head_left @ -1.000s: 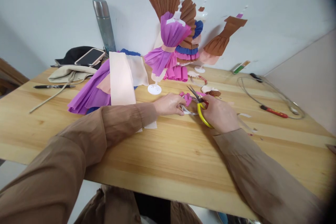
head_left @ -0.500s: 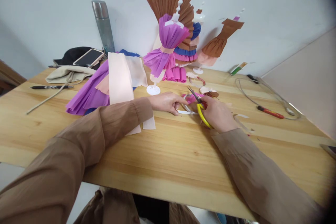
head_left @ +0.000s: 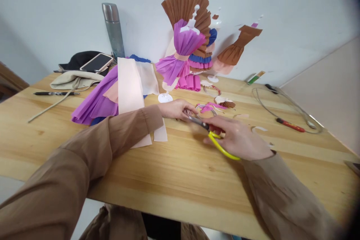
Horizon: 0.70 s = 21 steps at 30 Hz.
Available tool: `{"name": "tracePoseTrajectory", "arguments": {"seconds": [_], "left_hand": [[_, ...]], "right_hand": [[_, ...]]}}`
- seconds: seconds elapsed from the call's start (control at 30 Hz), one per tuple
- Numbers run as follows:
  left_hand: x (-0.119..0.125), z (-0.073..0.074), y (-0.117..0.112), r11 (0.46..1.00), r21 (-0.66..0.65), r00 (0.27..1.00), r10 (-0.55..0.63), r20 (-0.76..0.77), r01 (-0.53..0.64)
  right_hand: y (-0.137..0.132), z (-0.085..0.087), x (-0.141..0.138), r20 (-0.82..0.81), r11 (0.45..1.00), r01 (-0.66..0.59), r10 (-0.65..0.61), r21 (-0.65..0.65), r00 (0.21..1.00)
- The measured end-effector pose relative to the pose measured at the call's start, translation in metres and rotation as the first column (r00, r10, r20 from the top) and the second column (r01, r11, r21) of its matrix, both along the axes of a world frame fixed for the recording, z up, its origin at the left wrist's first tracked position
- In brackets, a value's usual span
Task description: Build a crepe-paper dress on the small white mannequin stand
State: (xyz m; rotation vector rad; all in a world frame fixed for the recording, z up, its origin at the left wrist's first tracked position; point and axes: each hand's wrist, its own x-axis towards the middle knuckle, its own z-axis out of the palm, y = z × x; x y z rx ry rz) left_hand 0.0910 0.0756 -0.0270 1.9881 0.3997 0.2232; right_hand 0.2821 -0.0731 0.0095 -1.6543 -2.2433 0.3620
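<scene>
My right hand (head_left: 236, 137) is closed around the yellow-handled scissors (head_left: 223, 148), their blades slanting left across the table. Close to the blade tips, my left hand (head_left: 177, 109) rests with thumb and forefinger pinched; what they hold is hidden. Just beyond the hands lies a clear ring (head_left: 215, 113) like a tape roll, with pink paper scraps (head_left: 207, 108) on it. Behind my left hand stands a small white dress form in a purple crepe-paper dress (head_left: 184, 43). Pale paper sheets (head_left: 129, 82) lie beside and under my left forearm.
A brown paper dress on a stand (head_left: 236, 50) and a pleated brown fan piece (head_left: 188, 3) are at the back. Leftward are a steel flask (head_left: 113, 30), a phone (head_left: 97, 62), a cloth bag (head_left: 75, 78) and a pen (head_left: 56, 93). A red-handled corded tool (head_left: 290, 125) lies right.
The scissors have swung down and left, so their blades now reach my left fingertips. My right hand has shifted right and nearer to me. The white strip at my left fingers is no longer visible.
</scene>
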Motion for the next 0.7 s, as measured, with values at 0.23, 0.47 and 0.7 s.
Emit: {"name": "tracePoseTrajectory", "arguments": {"seconds": [0.23, 0.47, 0.7], "left_hand": [[0.0, -0.006, 0.004, 0.988, -0.15, 0.999, 0.034, 0.02, -0.031], [0.0, -0.006, 0.005, 0.987, -0.16, 1.0, 0.014, 0.022, -0.01], [0.001, -0.006, 0.004, 0.974, -0.225, 0.999, 0.044, 0.02, -0.039]], "right_hand": [[-0.021, 0.004, -0.027, 0.202, 0.966, -0.229, 0.25, -0.121, 0.947], [-0.027, 0.018, -0.033, 0.237, 0.993, -0.114, 0.118, -0.028, 0.964], [0.048, -0.016, 0.021, 0.306, 0.946, 0.017, -0.122, 0.324, 0.944]]}}
